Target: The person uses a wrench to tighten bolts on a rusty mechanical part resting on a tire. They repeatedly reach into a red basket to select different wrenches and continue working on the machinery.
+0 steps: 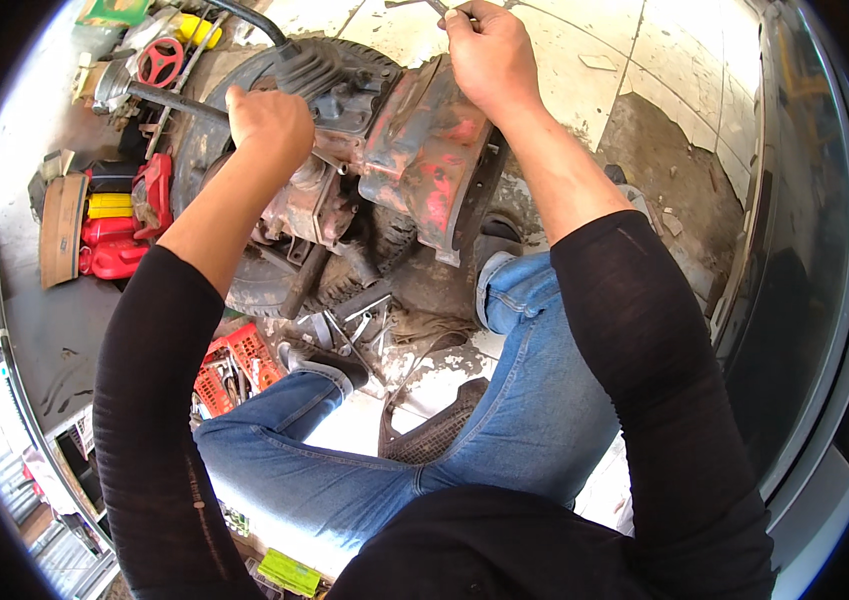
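A worn engine (384, 140) with a finned grey cylinder head and a rusty red housing rests on an old tyre (264, 280) on the floor in front of me. My left hand (269, 122) is closed on top of the engine beside the finned head; what it grips is hidden under the fingers. My right hand (489, 55) is closed on a thin metal tool (439, 8) above the far side of the red housing. Both my forearms wear black sleeves, and my knees in blue jeans bracket the engine.
Loose spanners (364, 320) lie by my left shoe. A red crate (234, 365) of tools sits left of my knee. Red and yellow containers (114, 225) and a small red handwheel (159, 62) stand at the left. A dark vehicle body (804, 250) borders the right.
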The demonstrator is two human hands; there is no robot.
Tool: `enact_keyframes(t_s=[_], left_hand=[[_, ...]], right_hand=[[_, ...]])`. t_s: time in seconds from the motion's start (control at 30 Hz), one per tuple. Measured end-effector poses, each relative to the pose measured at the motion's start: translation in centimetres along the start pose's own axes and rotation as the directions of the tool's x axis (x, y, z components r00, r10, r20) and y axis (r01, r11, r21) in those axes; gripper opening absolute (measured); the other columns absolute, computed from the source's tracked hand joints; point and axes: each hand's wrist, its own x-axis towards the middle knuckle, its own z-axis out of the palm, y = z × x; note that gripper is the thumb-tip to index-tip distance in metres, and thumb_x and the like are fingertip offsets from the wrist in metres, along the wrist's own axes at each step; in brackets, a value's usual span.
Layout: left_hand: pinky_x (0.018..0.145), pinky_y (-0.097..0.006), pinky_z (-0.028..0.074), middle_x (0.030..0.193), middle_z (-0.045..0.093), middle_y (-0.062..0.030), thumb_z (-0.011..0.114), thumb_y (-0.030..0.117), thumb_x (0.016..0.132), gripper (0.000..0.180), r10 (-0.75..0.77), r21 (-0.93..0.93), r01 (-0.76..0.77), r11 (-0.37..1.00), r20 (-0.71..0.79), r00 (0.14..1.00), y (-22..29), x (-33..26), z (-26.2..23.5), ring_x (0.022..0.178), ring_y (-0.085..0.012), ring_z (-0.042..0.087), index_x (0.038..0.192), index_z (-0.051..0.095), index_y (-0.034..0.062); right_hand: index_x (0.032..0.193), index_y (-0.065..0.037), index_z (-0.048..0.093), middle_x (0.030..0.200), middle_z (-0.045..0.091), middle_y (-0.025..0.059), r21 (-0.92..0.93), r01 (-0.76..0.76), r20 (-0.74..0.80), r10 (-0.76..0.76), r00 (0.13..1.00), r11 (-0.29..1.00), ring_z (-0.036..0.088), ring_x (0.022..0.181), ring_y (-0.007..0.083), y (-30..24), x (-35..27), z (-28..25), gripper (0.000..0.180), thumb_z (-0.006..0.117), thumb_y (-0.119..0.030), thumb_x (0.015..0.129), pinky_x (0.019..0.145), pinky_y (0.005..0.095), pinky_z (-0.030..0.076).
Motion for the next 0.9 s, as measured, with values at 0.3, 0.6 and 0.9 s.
enact_keyframes(t_s=[0.3,0.6,0.9], left_hand=[[0.102,-0.043,0.035,0.110,0.077,-0.0057,0.070,0.032,0.091,0.026,0.036,0.008,-0.036,0.999,0.028,0.999,-0.9,1.1,-0.5,0.107,-0.0231,0.071,0.108,0.079,0.0133],[0.110,-0.052,0.033,0.108,0.078,-0.0079,0.073,0.022,0.080,0.027,-0.044,-0.059,0.046,0.997,0.030,0.999,0.4,2.6,-1.0,0.101,-0.0246,0.074,0.104,0.079,0.0110],[0.099,-0.044,0.038,0.098,0.078,-0.0071,0.064,0.016,0.086,0.018,0.006,-0.085,-0.011,0.996,-0.065,0.998,0.2,-0.2,-1.0,0.094,-0.0235,0.075,0.097,0.079,0.0133]], right_hand=[[0.097,0.003,0.070,0.092,0.071,0.0263,0.017,-0.052,0.053,0.051,0.997,0.998,0.069,0.090,0.0421,-0.7,0.0,-0.2,0.030,0.060,-0.025,0.094,0.080,0.0469,0.052],[0.097,0.002,0.071,0.092,0.072,0.0247,0.009,-0.036,0.033,0.035,0.999,0.999,0.070,0.090,0.0397,-0.1,0.0,0.0,0.028,0.060,-0.024,0.094,0.080,0.0455,0.053],[0.095,0.002,0.071,0.091,0.072,0.0242,0.035,-0.034,0.040,0.032,0.999,0.999,0.071,0.089,0.0390,-0.2,0.1,-0.1,0.029,0.060,-0.024,0.095,0.079,0.0450,0.053]])
